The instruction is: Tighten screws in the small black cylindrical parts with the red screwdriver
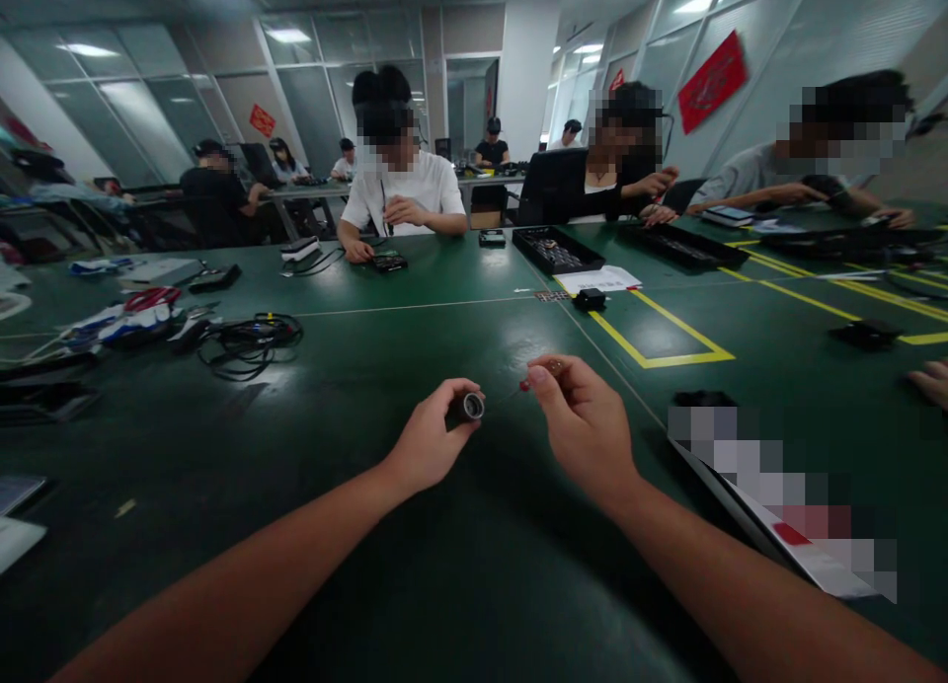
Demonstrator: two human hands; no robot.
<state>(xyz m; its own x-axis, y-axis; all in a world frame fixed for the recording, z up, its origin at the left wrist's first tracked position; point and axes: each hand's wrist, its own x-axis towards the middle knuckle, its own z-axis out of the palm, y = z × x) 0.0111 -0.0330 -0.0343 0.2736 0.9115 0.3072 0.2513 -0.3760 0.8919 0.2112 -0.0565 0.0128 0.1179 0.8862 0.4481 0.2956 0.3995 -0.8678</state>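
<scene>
My left hand (434, 436) is closed around a short dark cylinder (472, 407), whose silver-ringed round end faces me. The inside of that end is too small to make out. Opposite it, my right hand (585, 421) pinches a small screwdriver (524, 385) with a red part near the fingers. Its thin shaft points left toward the cylinder, and whether the tip touches is unclear. Both hands are raised over the green table (355, 584).
Coiled black cables (252, 342) lie at the left. Black parts trays (557, 250) stand across the table near co-workers. A yellow-taped rectangle (671, 359) and a small black block (591, 299) are ahead right. A white sheet (822, 569) lies beside my right arm.
</scene>
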